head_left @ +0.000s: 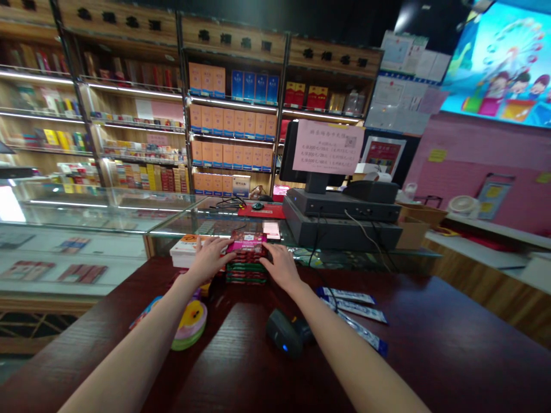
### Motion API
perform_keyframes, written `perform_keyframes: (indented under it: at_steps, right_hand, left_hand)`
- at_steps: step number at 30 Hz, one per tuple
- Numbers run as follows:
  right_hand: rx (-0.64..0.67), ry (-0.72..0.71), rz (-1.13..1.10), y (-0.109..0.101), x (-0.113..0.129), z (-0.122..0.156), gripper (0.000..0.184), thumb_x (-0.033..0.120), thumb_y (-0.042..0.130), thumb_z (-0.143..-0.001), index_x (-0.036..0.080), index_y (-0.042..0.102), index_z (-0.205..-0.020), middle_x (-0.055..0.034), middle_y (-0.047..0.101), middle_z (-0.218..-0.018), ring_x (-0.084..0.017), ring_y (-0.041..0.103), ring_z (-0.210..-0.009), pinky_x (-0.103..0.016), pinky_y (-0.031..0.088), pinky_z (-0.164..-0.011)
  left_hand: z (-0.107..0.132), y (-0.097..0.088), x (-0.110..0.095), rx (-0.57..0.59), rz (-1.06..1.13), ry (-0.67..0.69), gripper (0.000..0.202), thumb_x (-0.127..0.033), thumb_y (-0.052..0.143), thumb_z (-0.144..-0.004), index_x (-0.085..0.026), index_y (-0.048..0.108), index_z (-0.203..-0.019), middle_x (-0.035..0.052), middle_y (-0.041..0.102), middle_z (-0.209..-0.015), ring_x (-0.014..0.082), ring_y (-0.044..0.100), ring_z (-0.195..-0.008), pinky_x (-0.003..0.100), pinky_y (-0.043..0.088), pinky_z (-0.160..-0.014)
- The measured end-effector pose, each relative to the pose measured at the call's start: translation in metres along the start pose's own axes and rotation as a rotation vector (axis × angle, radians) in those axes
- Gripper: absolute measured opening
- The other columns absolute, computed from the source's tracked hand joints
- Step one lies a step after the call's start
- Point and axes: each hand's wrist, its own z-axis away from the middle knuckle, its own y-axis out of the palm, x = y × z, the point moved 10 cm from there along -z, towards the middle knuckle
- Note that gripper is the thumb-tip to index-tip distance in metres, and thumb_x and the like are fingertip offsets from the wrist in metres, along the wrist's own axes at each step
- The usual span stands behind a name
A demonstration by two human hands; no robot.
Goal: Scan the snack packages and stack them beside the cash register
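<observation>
A stack of flat, shiny packets (246, 272) in dark red and green layers stands on the dark wooden counter, with a pink and red printed packet (248, 242) on top. At its left edge is my left hand (210, 259), thumb and fingers against the top packet. From the other side my right hand (282, 265) meets the right edge, its thumb low and fingers above. What the packets contain cannot be made out. Left of the stack, partly behind my left hand, lies a white and orange box (185, 252).
A black barcode scanner (284, 332) lies between my forearms. Blue and white sachets (361, 310) lie to the right, a round yellow and pink container (189, 324) to the left. Behind stand a cash register screen (318, 152), a glass display case (81, 229) and stocked shelves.
</observation>
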Motion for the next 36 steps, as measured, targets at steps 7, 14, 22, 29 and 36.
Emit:
perform_keyframes:
  at_steps: [7, 14, 22, 29, 36]
  right_hand:
    - [0.008, -0.001, -0.02, -0.001, 0.002, 0.001, 0.051, 0.03, 0.064, -0.092, 0.021, 0.056, -0.141, -0.0096, 0.063, -0.137, -0.028, 0.052, -0.126, -0.044, 0.041, -0.106]
    - [-0.003, -0.011, -0.03, -0.006, 0.002, 0.005, 0.051, 0.03, 0.064, -0.092, 0.021, 0.055, -0.142, -0.009, 0.063, -0.138, -0.028, 0.051, -0.126, -0.044, 0.042, -0.106]
    - [-0.04, -0.022, -0.021, -0.017, -0.003, 0.017, 0.05, 0.028, 0.064, -0.092, 0.02, 0.056, -0.141, -0.0094, 0.063, -0.138, -0.027, 0.053, -0.127, -0.044, 0.041, -0.108]
    - [-0.06, -0.008, -0.011, -0.034, -0.017, 0.034, 0.049, 0.028, 0.063, -0.093, 0.02, 0.056, -0.141, -0.0093, 0.063, -0.138, -0.027, 0.051, -0.128, -0.043, 0.042, -0.107]
    - [-0.06, 0.033, 0.0, -0.046, -0.048, 0.055, 0.049, 0.027, 0.063, -0.093, 0.023, 0.055, -0.141, -0.0076, 0.062, -0.14, -0.025, 0.05, -0.131, -0.042, 0.039, -0.109]
  left_hand:
    - [0.003, -0.001, -0.003, 0.004, 0.02, 0.007, 0.05, -0.047, 0.061, -0.089, -0.029, 0.06, -0.135, 0.0067, 0.065, -0.136, 0.0349, 0.048, -0.135, 0.069, 0.009, -0.119]
    - [0.007, -0.01, -0.01, -0.01, 0.014, 0.009, 0.05, -0.046, 0.061, -0.089, -0.028, 0.058, -0.136, 0.0077, 0.063, -0.138, 0.0341, 0.047, -0.136, 0.068, 0.01, -0.119]
    - [0.014, -0.023, -0.038, -0.055, 0.042, 0.065, 0.047, -0.044, 0.059, -0.09, -0.033, 0.058, -0.136, 0.0055, 0.06, -0.142, 0.0335, 0.046, -0.137, 0.07, 0.015, -0.118]
    - [0.015, -0.021, -0.075, -0.1, 0.063, 0.149, 0.042, -0.039, 0.057, -0.091, -0.032, 0.061, -0.132, 0.0051, 0.062, -0.14, 0.0318, 0.048, -0.136, 0.069, 0.012, -0.119]
    - [0.018, -0.01, -0.12, -0.07, 0.104, 0.222, 0.037, -0.035, 0.058, -0.091, -0.032, 0.063, -0.127, 0.0036, 0.064, -0.137, 0.0287, 0.051, -0.132, 0.064, 0.015, -0.121]
